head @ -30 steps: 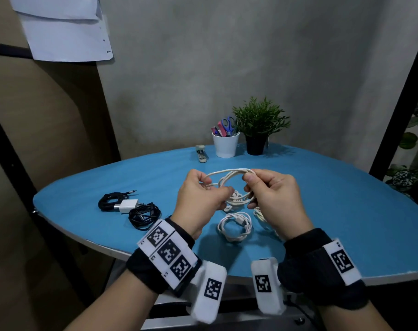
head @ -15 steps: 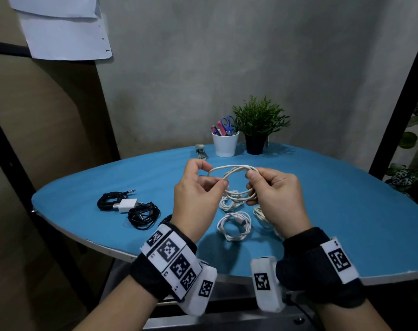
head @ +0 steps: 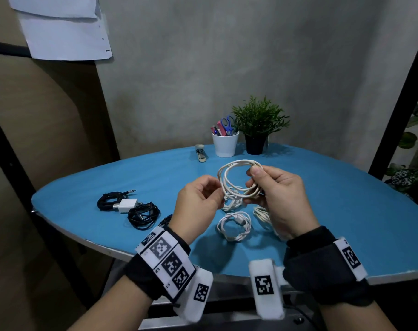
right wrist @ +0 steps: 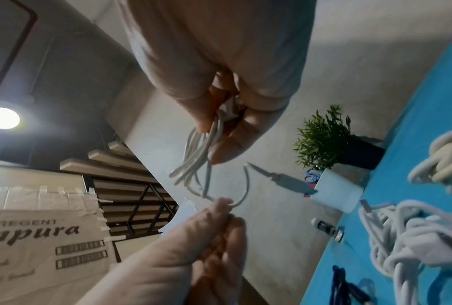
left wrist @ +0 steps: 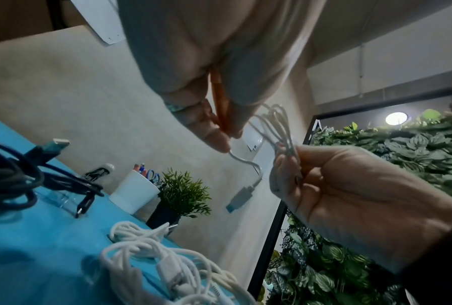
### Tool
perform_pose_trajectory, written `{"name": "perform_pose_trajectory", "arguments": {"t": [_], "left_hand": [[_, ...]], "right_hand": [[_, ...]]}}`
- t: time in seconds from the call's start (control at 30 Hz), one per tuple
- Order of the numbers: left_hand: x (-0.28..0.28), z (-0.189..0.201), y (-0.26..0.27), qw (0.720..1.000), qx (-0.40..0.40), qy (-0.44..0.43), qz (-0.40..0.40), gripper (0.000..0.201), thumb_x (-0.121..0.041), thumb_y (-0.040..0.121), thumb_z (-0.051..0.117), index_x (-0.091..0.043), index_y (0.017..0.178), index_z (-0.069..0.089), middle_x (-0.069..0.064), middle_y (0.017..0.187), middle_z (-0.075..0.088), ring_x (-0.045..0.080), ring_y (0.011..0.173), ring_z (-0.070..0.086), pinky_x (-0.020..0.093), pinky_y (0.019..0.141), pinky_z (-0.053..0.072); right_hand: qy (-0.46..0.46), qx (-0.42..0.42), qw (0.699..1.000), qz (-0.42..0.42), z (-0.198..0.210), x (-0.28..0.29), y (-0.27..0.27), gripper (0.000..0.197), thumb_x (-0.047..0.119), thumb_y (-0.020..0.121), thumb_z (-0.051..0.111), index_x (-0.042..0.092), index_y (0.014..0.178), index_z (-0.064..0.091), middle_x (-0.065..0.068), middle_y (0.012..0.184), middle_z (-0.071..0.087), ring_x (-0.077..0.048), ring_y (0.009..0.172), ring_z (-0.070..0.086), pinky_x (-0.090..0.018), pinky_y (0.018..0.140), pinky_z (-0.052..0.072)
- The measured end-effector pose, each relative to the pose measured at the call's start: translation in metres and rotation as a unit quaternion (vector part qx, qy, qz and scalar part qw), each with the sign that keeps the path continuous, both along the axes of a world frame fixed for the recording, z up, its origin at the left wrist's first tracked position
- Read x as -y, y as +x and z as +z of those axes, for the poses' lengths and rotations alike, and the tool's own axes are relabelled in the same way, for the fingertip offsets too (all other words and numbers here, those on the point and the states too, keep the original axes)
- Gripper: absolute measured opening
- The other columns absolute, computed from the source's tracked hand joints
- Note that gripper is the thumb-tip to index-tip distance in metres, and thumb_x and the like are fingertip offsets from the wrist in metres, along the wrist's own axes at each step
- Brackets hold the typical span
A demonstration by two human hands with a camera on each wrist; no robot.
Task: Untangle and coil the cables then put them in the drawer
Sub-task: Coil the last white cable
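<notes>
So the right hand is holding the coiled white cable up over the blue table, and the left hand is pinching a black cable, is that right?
Not quite. The right hand does hold the coiled white cable over the blue table, but the left hand pinches the loose end of that same white cable, as the left wrist view shows. The black cables lie untouched on the table.

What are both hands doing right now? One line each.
Left hand: pinches the white cable's loose end.
Right hand: grips the cable's coiled loops.
</notes>
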State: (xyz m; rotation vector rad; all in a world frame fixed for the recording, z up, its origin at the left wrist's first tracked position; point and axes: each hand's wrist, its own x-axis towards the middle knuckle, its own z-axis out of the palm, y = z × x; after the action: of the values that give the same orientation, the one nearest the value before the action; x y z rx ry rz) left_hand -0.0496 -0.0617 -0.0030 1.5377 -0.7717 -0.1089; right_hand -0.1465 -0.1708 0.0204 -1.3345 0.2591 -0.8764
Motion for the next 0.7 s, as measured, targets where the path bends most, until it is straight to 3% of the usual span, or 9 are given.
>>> {"name": "perform_pose_trajectory", "arguments": {"t": [0.13,0.33,0.5,0.7], "left_hand": [[0.001,0.000,0.003,1.000,0.018,0.013,-0.009,0.009,-0.009,0.085,0.064,-0.015,0.080,0.059,0.007,0.071,0.059,0.019,0.063,0.057,0.039,0.067,0.052],[0.001,0.004,0.000,0.997,-0.055,0.011,-0.056,0.023,0.001,0.089,0.056,-0.014,0.074,0.062,-0.005,0.060,0.065,0.003,0.051,0.060,0.015,0.053,0.048],[0.002,0.007,0.004,0.976,-0.192,-0.043,-0.098,0.018,0.001,0.092,0.050,-0.006,0.077,0.057,-0.002,0.057,0.065,0.009,0.052,0.062,0.020,0.054,0.054],[-0.004,0.020,0.006,0.932,-0.305,-0.101,-0.168,0.021,-0.011,0.096,0.043,-0.012,0.080,0.056,0.003,0.063,0.069,0.008,0.056,0.067,0.018,0.050,0.051]], "right_hand": [[0.014,0.002,0.999,0.046,0.004,-0.002,-0.002,0.018,0.010,0.091,0.056,0.004,0.078,0.066,-0.007,0.060,0.056,-0.014,0.049,0.053,-0.026,0.047,0.053],[0.013,-0.005,0.997,0.079,0.004,-0.001,-0.004,0.017,0.011,0.091,0.056,0.003,0.080,0.065,-0.007,0.060,0.057,-0.014,0.047,0.056,-0.026,0.046,0.052],[-0.020,-0.048,0.996,0.074,0.000,0.002,-0.003,0.017,0.010,0.091,0.056,0.002,0.080,0.066,-0.008,0.060,0.057,-0.013,0.045,0.055,-0.025,0.044,0.050],[-0.059,-0.081,0.993,0.063,-0.008,0.004,0.002,0.021,0.010,0.092,0.056,0.006,0.075,0.068,-0.007,0.061,0.057,-0.011,0.047,0.052,-0.020,0.043,0.046]]}}
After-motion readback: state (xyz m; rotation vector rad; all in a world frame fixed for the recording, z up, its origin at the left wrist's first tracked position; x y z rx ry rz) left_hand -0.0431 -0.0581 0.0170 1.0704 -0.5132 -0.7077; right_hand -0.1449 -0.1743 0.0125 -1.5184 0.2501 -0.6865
